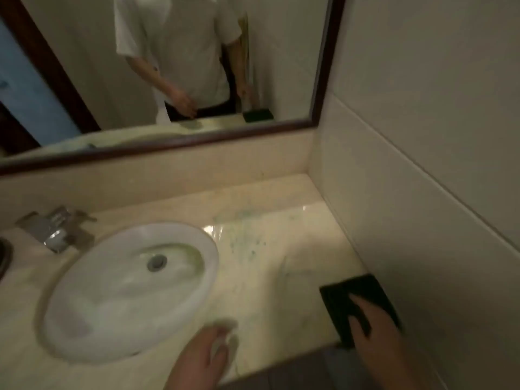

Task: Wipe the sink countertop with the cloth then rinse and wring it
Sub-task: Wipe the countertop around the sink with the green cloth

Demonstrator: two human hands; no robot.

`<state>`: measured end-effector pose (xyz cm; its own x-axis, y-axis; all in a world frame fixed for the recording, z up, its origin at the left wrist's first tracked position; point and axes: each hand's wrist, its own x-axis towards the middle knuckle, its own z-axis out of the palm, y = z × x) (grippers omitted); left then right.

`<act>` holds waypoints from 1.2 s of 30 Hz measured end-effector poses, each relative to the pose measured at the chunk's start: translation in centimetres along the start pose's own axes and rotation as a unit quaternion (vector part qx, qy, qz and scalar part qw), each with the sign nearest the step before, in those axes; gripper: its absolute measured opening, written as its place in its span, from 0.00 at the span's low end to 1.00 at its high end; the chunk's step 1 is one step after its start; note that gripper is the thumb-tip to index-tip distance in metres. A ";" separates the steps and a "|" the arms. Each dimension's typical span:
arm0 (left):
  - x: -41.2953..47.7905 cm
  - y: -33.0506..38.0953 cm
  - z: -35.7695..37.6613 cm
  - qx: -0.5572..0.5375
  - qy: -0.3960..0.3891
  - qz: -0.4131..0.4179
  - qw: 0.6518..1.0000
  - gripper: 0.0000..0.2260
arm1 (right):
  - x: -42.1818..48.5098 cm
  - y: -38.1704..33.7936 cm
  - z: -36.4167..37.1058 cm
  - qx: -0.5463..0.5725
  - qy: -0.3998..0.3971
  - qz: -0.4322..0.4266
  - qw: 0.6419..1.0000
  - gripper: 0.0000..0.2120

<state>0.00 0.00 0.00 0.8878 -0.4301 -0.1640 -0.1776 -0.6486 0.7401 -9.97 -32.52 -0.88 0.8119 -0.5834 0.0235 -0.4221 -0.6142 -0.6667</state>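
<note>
Here — right hand flat on dark cloth.

Frame blurred throughout. Right hand covers the near part of the dark cloth; its wrist is cut by the bottom edge. Left hand fingertips smeared, grip unreadable. Faucet detail indistinct. Dark round object cut by the left edge, unidentifiable.

The right hand reaches toward one o'clock, palm down, fingers spread flat and pressing downward, forearm running back to five o'clock. The left hand sits at six o'clock, palm down, its blurred fingers loosely curled and pointing toward twelve.
</note>
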 end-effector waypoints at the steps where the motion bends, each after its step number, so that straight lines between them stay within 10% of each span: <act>1: 2.0 0.6 0.5 0.007 0.009 0.022 1.000 0.18 | 0.9 0.7 0.3 -0.034 -0.042 -0.007 0.999 0.21; 11: 17.9 1.3 4.8 0.286 0.016 -0.035 0.958 0.29 | 4.9 4.5 4.8 -0.284 -0.133 -0.037 0.949 0.32; 25: 19.4 -0.4 7.2 0.306 0.056 -0.057 0.949 0.32 | 25.2 -2.8 11.6 -0.238 -0.092 0.010 0.967 0.29; 36: 19.7 -0.8 7.6 0.314 0.053 -0.057 0.946 0.32 | 35.7 -10.1 18.9 -0.292 -0.199 -0.223 0.909 0.29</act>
<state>14.41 -12.68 -8.77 0.9480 -0.2907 -0.1291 -0.2653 -0.9466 0.1831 30.91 -37.12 -7.40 0.9872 -0.0417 -0.1540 -0.0643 -0.9873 -0.1452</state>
